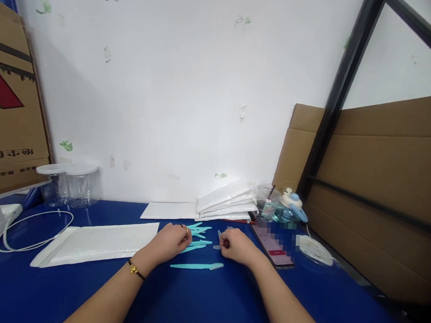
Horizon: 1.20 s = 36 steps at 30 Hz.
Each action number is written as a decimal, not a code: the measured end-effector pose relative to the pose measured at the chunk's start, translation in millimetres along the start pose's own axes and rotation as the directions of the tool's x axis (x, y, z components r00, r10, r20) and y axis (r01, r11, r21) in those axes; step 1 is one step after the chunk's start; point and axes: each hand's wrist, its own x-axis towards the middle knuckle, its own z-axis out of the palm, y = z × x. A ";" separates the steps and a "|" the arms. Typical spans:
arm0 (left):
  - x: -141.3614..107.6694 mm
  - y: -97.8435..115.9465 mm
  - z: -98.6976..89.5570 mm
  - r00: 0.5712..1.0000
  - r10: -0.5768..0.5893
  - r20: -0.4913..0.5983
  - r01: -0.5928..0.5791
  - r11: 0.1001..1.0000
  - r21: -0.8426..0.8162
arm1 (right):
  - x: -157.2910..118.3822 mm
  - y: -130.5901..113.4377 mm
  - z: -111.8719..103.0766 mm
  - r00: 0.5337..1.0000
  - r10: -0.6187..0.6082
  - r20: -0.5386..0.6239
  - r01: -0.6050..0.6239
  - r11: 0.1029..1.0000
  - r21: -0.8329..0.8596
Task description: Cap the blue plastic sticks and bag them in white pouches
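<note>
Several teal eyebrow razors (198, 229) lie in a loose pile on the blue table (200, 305). My left hand (174, 238) rests at the pile's left side, fingers curled and closed; some razor ends pass behind them, and what they pinch is hidden. Across a small gap, my right hand (235, 244) is closed, its fingertips bent down among small translucent plastic caps (217, 247). Whatever lies within its fingers cannot be made out. Nearer to me, a single teal razor (195, 266) lies crosswise between my wrists, apart from the pile.
A white padded mailer (99, 244) lies left, with a stack of mailers (227, 203) by the wall. A phone (271, 244), a plastic cup (267, 203) and a roll of clear material (315, 249) sit right. Lidded jars (82, 188) and a white cable (33, 248) are left.
</note>
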 end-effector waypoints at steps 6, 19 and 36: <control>-2.3 3.5 2.5 1.000 -0.015 0.014 0.016 0.999 -0.048 | -0.8 2.1 -3.4 0.998 -0.008 -0.056 0.011 0.998 0.063; -2.6 0.2 6.8 0.996 -0.023 0.082 0.028 0.997 -0.066 | 0.6 11.3 3.6 0.999 -0.011 0.053 -0.004 0.960 0.282; -3.6 3.9 7.7 0.998 -0.012 0.069 0.016 0.998 -0.068 | 1.6 14.5 9.6 0.979 0.031 0.199 -0.113 0.904 0.412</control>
